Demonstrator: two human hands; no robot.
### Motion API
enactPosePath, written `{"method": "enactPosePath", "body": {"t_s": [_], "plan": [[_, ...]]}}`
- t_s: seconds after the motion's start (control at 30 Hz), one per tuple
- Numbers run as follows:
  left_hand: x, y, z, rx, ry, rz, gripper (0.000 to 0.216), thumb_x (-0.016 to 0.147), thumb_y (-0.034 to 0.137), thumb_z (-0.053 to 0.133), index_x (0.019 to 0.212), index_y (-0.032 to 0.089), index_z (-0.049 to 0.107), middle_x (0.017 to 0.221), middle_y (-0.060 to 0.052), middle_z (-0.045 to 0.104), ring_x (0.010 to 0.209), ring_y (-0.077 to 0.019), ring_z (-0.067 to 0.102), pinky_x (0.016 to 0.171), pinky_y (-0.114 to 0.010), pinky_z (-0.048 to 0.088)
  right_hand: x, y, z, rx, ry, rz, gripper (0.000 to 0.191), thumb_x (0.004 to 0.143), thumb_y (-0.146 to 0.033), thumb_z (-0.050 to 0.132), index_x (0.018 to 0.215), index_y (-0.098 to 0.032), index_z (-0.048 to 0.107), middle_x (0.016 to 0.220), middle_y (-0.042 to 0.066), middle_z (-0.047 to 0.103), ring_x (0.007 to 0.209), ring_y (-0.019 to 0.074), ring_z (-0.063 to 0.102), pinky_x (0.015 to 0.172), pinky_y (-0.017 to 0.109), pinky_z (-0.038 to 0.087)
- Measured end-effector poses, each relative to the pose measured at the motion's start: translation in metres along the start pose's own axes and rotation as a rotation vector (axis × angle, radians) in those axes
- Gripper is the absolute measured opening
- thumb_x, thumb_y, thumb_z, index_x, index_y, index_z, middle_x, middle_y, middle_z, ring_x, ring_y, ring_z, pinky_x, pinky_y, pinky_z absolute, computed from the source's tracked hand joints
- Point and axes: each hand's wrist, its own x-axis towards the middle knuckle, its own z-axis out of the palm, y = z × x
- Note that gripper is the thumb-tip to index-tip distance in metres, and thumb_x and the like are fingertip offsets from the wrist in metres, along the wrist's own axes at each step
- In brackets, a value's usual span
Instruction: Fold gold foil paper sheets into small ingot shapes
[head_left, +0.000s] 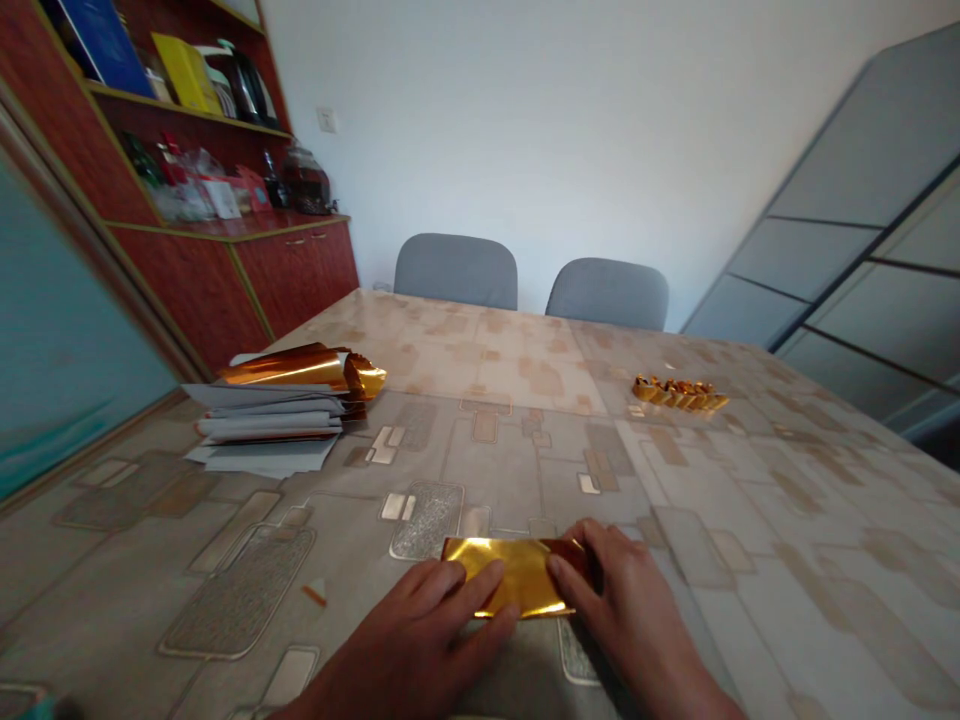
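Note:
A folded sheet of shiny gold foil paper [517, 575] lies low on the table in front of me. My left hand [420, 630] is on its left part, fingers pressed on the top face and thumb by the near edge. At the right end, my right hand [622, 590] pinches the foil paper, its thumb on top and the fingers round the far right corner. Parts of the fingertips are hidden behind the paper. A small orange-brown scrap [314, 597] lies left of my left hand.
A stack of foil-backed sheets [270, 425], with a curled gold sheet [292, 366] on top, sits at left. Several folded gold pieces [679, 393] stand in a row at right. The patterned tablecloth [525, 450] spreads between. Two grey chairs [456, 270] are beyond the far edge.

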Motion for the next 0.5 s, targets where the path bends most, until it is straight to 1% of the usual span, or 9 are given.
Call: {"method": "enactPosePath", "body": {"t_s": [0.07,0.13,0.2,0.27,0.3,0.4,0.5], "plan": [[-0.003,0.002,0.002,0.023,0.012,-0.007,0.047,0.095,0.038,0.066,0.136,0.017,0.056,0.137,-0.014,0.064,0.110,-0.0313,0.062,0.092,-0.043,0.052,-0.001,-0.002,0.002,-0.079,0.027,-0.015,0.012,0.089,-0.023,0.065,0.078,-0.024,0.062,0.073,0.003,0.068,0.068,0.0253,0.063,0.063,0.033,0.042],[-0.006,0.001,0.005,0.028,0.049,0.013,0.058,0.094,0.055,0.064,0.136,0.016,0.056,0.136,-0.015,0.064,0.114,-0.0323,0.060,0.095,-0.044,0.051,-0.002,-0.004,0.003,-0.131,0.062,-0.069,0.015,0.087,-0.021,0.066,0.074,-0.025,0.059,0.070,0.002,0.067,0.068,0.0255,0.063,0.063,0.033,0.041],[-0.008,0.000,0.007,0.018,0.089,0.028,0.062,0.095,0.061,0.058,0.137,0.016,0.056,0.134,-0.015,0.065,0.119,-0.0313,0.059,0.099,-0.042,0.049,-0.003,-0.005,0.002,-0.160,0.091,-0.136,0.018,0.087,-0.020,0.065,0.072,-0.025,0.056,0.068,0.001,0.066,0.066,0.0247,0.062,0.061,0.032,0.039],[-0.010,-0.001,0.007,0.005,0.111,0.028,0.063,0.097,0.062,0.052,0.140,0.017,0.054,0.135,-0.015,0.064,0.124,-0.0313,0.056,0.102,-0.041,0.048,-0.003,-0.006,0.001,-0.187,0.118,-0.191,0.019,0.090,-0.020,0.060,0.072,-0.025,0.054,0.067,0.001,0.066,0.062,0.0234,0.062,0.060,0.032,0.038],[-0.011,-0.001,0.007,-0.001,0.101,0.016,0.064,0.097,0.062,0.052,0.143,0.018,0.052,0.138,-0.016,0.063,0.127,-0.0320,0.054,0.103,-0.042,0.048,-0.002,-0.006,0.001,-0.205,0.136,-0.213,0.021,0.092,-0.021,0.057,0.072,-0.026,0.054,0.067,0.001,0.066,0.061,0.0230,0.061,0.059,0.032,0.038],[-0.013,-0.001,0.005,-0.022,0.050,-0.006,0.068,0.095,0.057,0.059,0.150,0.020,0.045,0.145,-0.016,0.058,0.133,-0.0337,0.050,0.105,-0.044,0.048,-0.002,-0.006,0.000,-0.255,0.183,-0.258,0.026,0.098,-0.022,0.048,0.072,-0.026,0.053,0.065,0.002,0.065,0.059,0.0233,0.060,0.059,0.033,0.036],[-0.014,-0.001,0.005,-0.045,0.022,-0.024,0.070,0.093,0.050,0.066,0.152,0.021,0.042,0.149,-0.015,0.055,0.135,-0.0349,0.049,0.106,-0.047,0.049,-0.001,-0.007,0.000,-0.265,0.183,-0.281,0.027,0.099,-0.022,0.044,0.074,-0.026,0.055,0.066,0.003,0.066,0.059,0.0241,0.060,0.060,0.034,0.036]]}}
